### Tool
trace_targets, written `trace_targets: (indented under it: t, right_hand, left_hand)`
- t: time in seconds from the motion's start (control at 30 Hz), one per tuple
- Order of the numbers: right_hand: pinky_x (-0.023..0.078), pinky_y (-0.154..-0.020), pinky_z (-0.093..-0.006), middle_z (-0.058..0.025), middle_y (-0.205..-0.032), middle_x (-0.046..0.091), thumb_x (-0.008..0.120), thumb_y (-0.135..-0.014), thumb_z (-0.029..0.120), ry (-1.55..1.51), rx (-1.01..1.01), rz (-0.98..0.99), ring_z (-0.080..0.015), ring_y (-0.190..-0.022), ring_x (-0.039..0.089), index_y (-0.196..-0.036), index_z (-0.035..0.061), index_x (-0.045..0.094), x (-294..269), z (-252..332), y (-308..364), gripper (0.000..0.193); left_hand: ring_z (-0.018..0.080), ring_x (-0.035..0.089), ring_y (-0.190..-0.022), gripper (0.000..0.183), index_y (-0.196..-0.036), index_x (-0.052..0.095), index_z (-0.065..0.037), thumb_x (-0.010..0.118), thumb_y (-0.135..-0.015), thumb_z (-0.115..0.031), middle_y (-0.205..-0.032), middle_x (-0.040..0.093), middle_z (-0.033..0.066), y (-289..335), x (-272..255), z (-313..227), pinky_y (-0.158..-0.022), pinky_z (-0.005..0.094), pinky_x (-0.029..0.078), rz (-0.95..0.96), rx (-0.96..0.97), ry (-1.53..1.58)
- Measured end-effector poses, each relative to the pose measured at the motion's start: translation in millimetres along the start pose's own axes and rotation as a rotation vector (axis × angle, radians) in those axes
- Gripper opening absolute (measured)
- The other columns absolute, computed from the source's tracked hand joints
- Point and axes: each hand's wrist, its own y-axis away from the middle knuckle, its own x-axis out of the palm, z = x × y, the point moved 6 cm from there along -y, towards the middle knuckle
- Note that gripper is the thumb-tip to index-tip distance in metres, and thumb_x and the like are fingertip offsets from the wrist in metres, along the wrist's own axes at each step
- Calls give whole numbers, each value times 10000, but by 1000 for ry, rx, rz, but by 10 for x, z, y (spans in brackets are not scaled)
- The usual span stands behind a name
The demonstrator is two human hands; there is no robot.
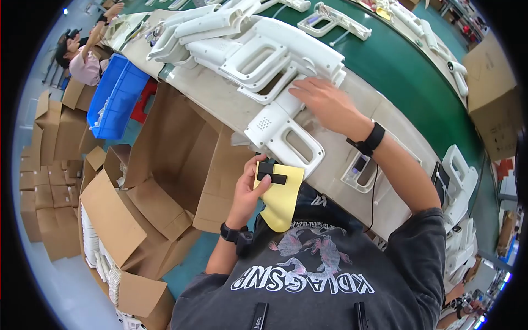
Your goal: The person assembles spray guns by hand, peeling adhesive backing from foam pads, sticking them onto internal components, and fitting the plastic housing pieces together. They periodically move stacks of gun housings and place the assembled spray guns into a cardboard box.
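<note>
Pale worktop (344, 146) lies before you, with your left hand (246, 190) near your body at its edge. That hand pinches a yellow sheet (283, 206) between thumb and fingers, the thumb against the black strips (273, 177) on its face. Just beyond the sheet, a white gun-shaped housing (275, 132) rests on the worktop between your hands, its looped grip toward you. Your right hand (333, 104) reaches over the housing's farther part with bent fingers; whether they grip it or merely rest there cannot be told.

You seem to be positioning the housing while keeping the strips ready. Your next move probably calls for a steady housing and free fingertips to lift a strip cleanly, without creasing the sheet.

Past your right hand, more white housings (253, 52) lie heaped, close to the one you are handling. Behind them runs a green belt (385, 74); off to the left, beyond a blue bin (118, 99), sits a co-worker (85, 69).
</note>
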Motion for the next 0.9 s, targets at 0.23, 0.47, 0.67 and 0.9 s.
trace_targets:
  t: [0.23, 0.47, 0.67, 0.9]
  right_hand:
    - [427, -1079, -406, -128, -1288, 607, 631, -766, -29, -42, -27, 185, -322, -1252, 535, -1266, 28, 601, 253, -79, -252, 504]
    - [413, -1076, -410, -108, -1281, 603, 696, -723, -11, 35, -70, 287, -281, -1202, 546, -1280, 42, 589, 313, -111, -230, 569]
    - [424, -1052, -406, -123, -1289, 571, 818, -691, 78, -11, -44, 275, -293, -1184, 540, -1304, 14, 555, -185, 36, -91, 670]
    - [461, -1018, -415, -149, -1329, 551, 835, -734, 124, -76, 235, 60, -357, -1193, 552, -1375, 45, 530, -1399, 102, 888, 714]
  left_hand:
    - [188, 389, -1419, 238, -1176, 621, -37, 674, -972, -148, -1627, 282, 118, -79, 39, 51, -1149, 329, 307, -19, 49, -42]
    - [172, 393, -1408, 380, -1325, 573, -29, 670, -973, -134, -1644, 263, 112, -84, 107, -3, -1156, 328, 300, -11, 72, -43]
    - [164, 413, -1390, 741, -1599, 242, -24, 643, -979, -72, -1612, 332, 95, -59, 129, -26, -1156, 324, 307, -36, 101, 65]
    - [345, 303, -1499, 647, -1495, 361, 60, 621, -1012, -283, -1671, 154, 203, 132, 7, -350, -1197, 456, 326, 44, 276, -34]
